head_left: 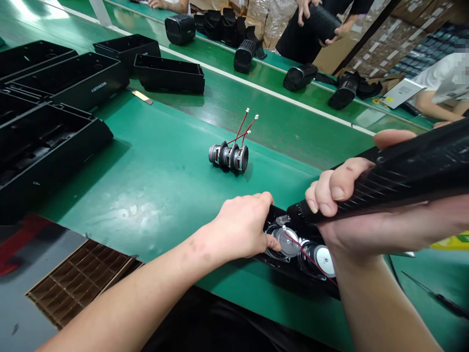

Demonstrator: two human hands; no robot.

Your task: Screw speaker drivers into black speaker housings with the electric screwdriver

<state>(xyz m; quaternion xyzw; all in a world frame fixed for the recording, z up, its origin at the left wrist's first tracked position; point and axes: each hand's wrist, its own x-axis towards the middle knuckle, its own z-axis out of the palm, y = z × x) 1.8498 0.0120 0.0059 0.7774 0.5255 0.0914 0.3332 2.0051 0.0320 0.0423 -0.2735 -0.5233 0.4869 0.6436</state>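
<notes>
My right hand (351,210) is closed around a long black ribbed tool (403,176) that points down into a black speaker housing (293,266) at the near edge of the green belt. My left hand (244,227) grips the left end of that housing, thumb pressed on a round silver speaker driver (287,242) inside it. A second driver (324,259) sits beside it, with a thin red wire running across both. Farther out on the belt lies a loose cluster of speaker drivers (229,156) with red wires sticking up.
Empty black housings (66,80) are stacked at the left, and another (168,73) lies farther back. A cardboard grid divider (78,281) is at lower left. Black speaker units (244,55) line the far belt, where other people's hands (326,19) work. A thin black tool (436,296) lies at right.
</notes>
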